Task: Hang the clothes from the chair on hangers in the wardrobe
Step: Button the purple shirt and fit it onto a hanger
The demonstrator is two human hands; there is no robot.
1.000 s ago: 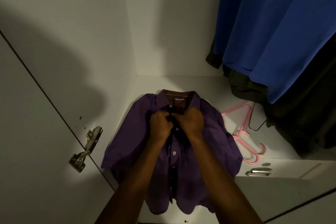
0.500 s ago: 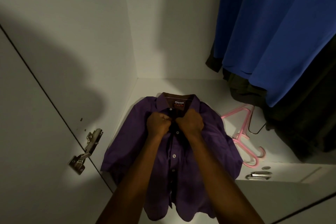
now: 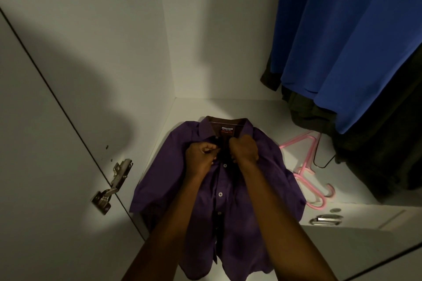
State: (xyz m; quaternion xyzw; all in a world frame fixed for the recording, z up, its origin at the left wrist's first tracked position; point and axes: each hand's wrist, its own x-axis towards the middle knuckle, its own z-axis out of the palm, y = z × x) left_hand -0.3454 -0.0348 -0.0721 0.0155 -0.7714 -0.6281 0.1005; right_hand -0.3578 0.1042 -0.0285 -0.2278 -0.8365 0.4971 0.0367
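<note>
Where the wardrobe floor (image 3: 228, 107) meets the left wall, we see the purple shirt (image 3: 269, 180) spread flat with its left sleeve edge close to that wall and its hem hanging over the front edge of the floor. To the right of the shirt, bare white floor runs back to the rear wall, and 2 pink hangers (image 3: 306, 166) lie there, just beside the shirt's right sleeve, their hooks toward the front edge. Our left hand (image 3: 202, 155) is curled, its fingers pinching the left front placket just below the collar. Our right hand (image 3: 244, 149) is clenched round the right placket at the same height, and the 2 hands sit close together over the button line. The collar, with a red label inside, points toward the rear wall beyond our knuckles. Above the right rear part of the floor hang a blue garment (image 3: 347, 41) and dark clothes (image 3: 376, 155), their lower edges near the floor. A metal hinge (image 3: 114, 185) sits on the left door panel, and a second metal fitting (image 3: 326, 220) lies below the front edge at the right.
</note>
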